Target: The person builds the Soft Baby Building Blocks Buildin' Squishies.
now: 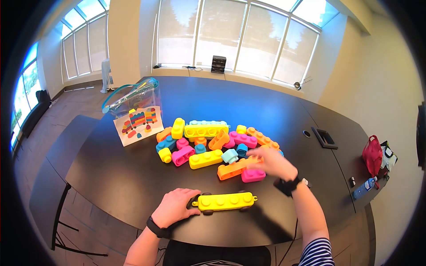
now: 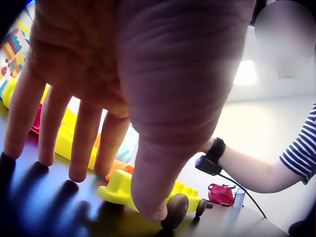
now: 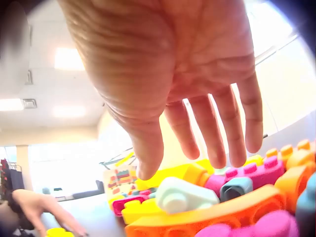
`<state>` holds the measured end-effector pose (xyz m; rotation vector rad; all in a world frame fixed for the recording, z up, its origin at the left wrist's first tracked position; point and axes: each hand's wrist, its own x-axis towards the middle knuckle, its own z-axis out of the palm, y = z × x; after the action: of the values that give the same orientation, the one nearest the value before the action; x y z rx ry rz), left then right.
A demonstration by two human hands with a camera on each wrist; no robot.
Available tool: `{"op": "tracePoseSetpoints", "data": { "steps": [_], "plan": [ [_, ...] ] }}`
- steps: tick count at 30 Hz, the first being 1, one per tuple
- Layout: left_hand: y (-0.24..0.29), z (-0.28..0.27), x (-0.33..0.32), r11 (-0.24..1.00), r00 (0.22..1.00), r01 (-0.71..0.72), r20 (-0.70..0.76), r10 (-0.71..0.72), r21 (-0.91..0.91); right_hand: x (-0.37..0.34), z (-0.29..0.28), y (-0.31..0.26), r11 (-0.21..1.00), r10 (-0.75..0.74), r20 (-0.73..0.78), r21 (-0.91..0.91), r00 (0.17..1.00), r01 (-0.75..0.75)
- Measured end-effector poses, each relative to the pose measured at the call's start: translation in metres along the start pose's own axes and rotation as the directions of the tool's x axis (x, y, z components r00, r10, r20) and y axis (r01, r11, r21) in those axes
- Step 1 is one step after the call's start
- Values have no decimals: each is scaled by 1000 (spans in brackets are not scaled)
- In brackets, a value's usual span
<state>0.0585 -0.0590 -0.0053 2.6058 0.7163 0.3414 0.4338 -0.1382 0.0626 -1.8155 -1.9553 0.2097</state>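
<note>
A yellow building-block car (image 1: 225, 201) with dark wheels stands on the table near its front edge. At its left end is my left hand (image 1: 174, 206), fingers spread and straight; in the left wrist view the thumb overlaps the yellow car (image 2: 118, 185) beside a wheel. My right hand (image 1: 276, 164) reaches over the right side of a block pile with fingers extended and nothing in them. Below it are an orange long block (image 1: 233, 170), a pink block (image 1: 254, 176) and a pale mint block (image 3: 185, 195).
Several other blocks lie behind the car, among them a yellow long block (image 1: 206, 159). A picture card (image 1: 137, 126) leans on a clear bag (image 1: 148, 97) at the left. On the right are a black table socket frame (image 1: 325, 138), a red bag (image 1: 372, 155) and a water bottle (image 1: 364, 188).
</note>
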Motion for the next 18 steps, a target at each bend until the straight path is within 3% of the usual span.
{"op": "tracePoseSetpoints", "data": {
  "steps": [1, 4, 7, 11, 15, 18],
  "plan": [
    [-1, 1, 1, 1000, 1000, -3, -6, 3, -5, 20, -15, -7, 986, 158, 99, -70, 982, -152],
    [1, 0, 0, 1000, 1000, -1, -21, 0, -31, 70, 6, 47, 994, 85, -55, -71, 995, -88],
    [6, 2, 0, 1000, 999, 4, -36, -5, -10, 107, 27, 55, 985, 48, -15, -164, 999, -50],
    [7, 9, -1, 1000, 999, 7, -51, -6, 20, 132, 48, 42, 959, 196, 101, -226, 975, -169],
    [6, 11, 0, 999, 999, -6, -43, 8, 44, 150, 70, 53, 940, 233, 97, -276, 968, -199],
    [9, 14, 0, 998, 999, -5, -39, 7, 65, 144, 74, 52, 940, 177, 7, -297, 984, -167]
  ]
}}
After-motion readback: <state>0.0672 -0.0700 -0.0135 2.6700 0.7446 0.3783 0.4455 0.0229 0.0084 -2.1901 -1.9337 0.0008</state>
